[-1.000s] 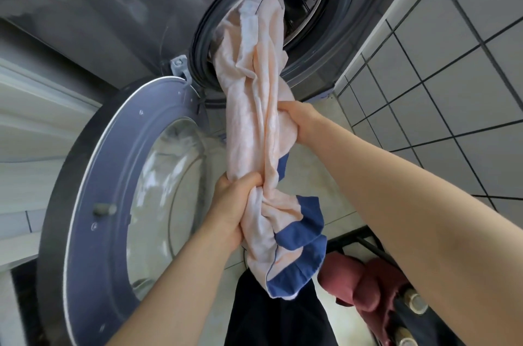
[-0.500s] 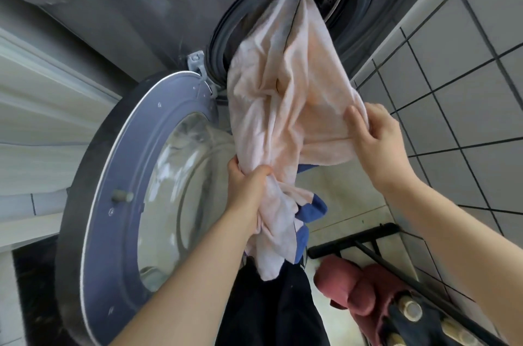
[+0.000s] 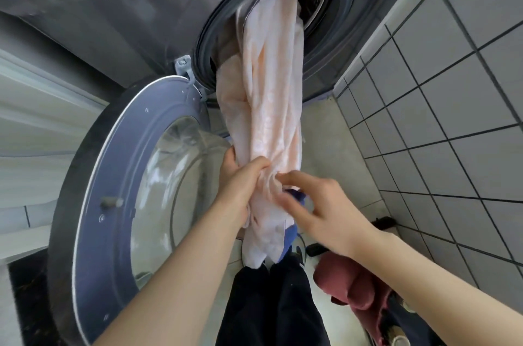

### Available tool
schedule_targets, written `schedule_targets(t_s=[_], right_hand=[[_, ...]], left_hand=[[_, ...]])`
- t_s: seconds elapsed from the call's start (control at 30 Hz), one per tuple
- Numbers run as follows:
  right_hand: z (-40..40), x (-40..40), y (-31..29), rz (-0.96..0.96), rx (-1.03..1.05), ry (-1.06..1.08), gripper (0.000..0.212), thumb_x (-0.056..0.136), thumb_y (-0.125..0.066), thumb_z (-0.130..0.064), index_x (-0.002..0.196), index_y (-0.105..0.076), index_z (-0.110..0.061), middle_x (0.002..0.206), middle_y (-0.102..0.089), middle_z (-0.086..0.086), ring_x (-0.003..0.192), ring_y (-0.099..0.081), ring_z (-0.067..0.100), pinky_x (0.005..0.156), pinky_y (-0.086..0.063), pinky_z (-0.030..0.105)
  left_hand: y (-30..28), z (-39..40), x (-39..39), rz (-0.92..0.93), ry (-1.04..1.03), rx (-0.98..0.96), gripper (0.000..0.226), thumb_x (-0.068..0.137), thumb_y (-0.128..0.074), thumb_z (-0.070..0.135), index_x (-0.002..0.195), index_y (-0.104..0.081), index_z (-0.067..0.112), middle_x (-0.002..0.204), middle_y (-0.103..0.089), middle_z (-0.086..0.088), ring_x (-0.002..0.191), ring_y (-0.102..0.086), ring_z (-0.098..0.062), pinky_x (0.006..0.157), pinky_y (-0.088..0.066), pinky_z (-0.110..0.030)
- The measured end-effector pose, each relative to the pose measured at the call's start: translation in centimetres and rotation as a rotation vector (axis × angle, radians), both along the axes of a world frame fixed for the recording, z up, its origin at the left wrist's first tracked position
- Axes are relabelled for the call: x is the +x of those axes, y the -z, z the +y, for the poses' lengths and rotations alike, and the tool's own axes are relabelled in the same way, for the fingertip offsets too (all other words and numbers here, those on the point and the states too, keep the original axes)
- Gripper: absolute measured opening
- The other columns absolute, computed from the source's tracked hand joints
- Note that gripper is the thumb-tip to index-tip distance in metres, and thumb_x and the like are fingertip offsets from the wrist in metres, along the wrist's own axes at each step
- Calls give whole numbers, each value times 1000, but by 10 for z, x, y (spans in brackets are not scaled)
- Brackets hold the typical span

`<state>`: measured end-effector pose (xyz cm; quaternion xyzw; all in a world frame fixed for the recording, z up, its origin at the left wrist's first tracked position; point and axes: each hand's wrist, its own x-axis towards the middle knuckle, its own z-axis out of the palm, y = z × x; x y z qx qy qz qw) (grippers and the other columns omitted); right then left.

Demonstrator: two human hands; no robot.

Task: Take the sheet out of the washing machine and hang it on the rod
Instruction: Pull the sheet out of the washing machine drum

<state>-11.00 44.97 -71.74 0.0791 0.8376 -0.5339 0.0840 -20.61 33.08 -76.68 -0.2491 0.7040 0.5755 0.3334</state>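
Sheet (image 3: 271,107), pale peach with a blue border showing at its lower end, hangs as a twisted rope out of the washing machine (image 3: 147,19) drum opening, its upper part inside the drum. The left hand (image 3: 240,184) grips the bunched cloth, fingers curled round it. The right hand (image 3: 319,204), just beside it, touches the cloth with loosely spread fingers. The round glass door (image 3: 135,204) stands open to the left; grey wall tiles (image 3: 452,119) lie to the right.

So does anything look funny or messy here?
Not really. The sheet is bunched into a rope, half out of the washing machine, gripped by the left hand. That is normal mid-pull.
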Motion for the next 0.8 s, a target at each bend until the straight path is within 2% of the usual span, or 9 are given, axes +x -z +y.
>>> schedule_targets(t_s=[0.07, 0.17, 0.3, 0.4, 0.47, 0.53, 0.6, 0.7, 0.8], right_hand=[[11, -7, 3, -111, -138, 225, 18, 98, -48, -23, 91, -64, -17, 80, -70, -9, 78, -64, 13, 73, -51, 29], [34, -25, 26, -190, -99, 515, 19, 95, -46, -23, 88, -63, -17, 79, -70, -3, 83, -64, 20, 73, -52, 39], [58, -54, 69, -502, -183, 690, 47, 97, -46, -36, 119, -54, 5, 116, -59, 28, 102, -57, 43, 92, -49, 53], [62, -69, 92, -756, -569, 825, 78, 85, -52, -65, 141, -38, -13, 127, -52, 17, 107, -58, 36, 95, -49, 48], [60, -74, 102, -837, -816, 816, 75, 80, -53, -71, 139, -32, -29, 123, -50, 15, 111, -56, 36, 94, -49, 49], [57, -78, 106, -849, -960, 780, 58, 85, -57, -61, 125, -37, -25, 110, -56, 15, 112, -56, 34, 94, -47, 50], [55, -83, 108, -855, -979, 772, 58, 85, -69, -40, 128, -47, -8, 115, -62, 13, 110, -61, 32, 89, -51, 49], [59, -87, 103, -849, -821, 859, 38, 89, -65, -18, 121, -53, -3, 107, -64, 9, 97, -62, 27, 72, -51, 43], [71, -84, 98, -751, -673, 1012, 28, 87, -64, -12, 113, -54, -3, 99, -62, 11, 90, -61, 27, 70, -50, 41]], left_hand=[[-1, -5, 3, -14, 11, 29, 43, 67, -68, 17, 109, -63, 24, 97, -74, -2, 87, -72, -22, 79, -58, -39], [-6, -9, 6, -33, 34, 59, 41, 65, -68, 20, 105, -66, 25, 97, -74, -3, 89, -71, -24, 82, -58, -42], [-12, -15, 8, -55, 27, 97, 30, 79, -65, 9, 107, -66, 20, 95, -75, -4, 87, -72, -22, 70, -55, -34], [-17, -19, 10, -80, 32, 132, 29, 81, -63, 6, 108, -66, 16, 95, -74, -5, 83, -71, -21, 66, -54, -31], [-18, -21, 12, -98, 37, 141, 28, 82, -62, 6, 108, -66, 15, 95, -74, -6, 83, -71, -20, 66, -55, -30], [-17, -24, 14, -108, 40, 130, 26, 82, -63, 5, 106, -67, 14, 96, -75, -7, 86, -72, -23, 69, -57, -32], [-15, -27, 15, -114, 34, 121, 25, 80, -65, 7, 104, -68, 13, 96, -75, -9, 87, -72, -25, 74, -57, -36], [-13, -30, 18, -105, 30, 96, 23, 77, -68, 10, 99, -69, 12, 93, -74, -11, 83, -71, -25, 73, -56, -37], [-9, -31, 20, -37, 48, 11, 17, 76, -67, 14, 92, -69, 18, 89, -75, -7, 83, -72, -25, 77, -57, -41]])
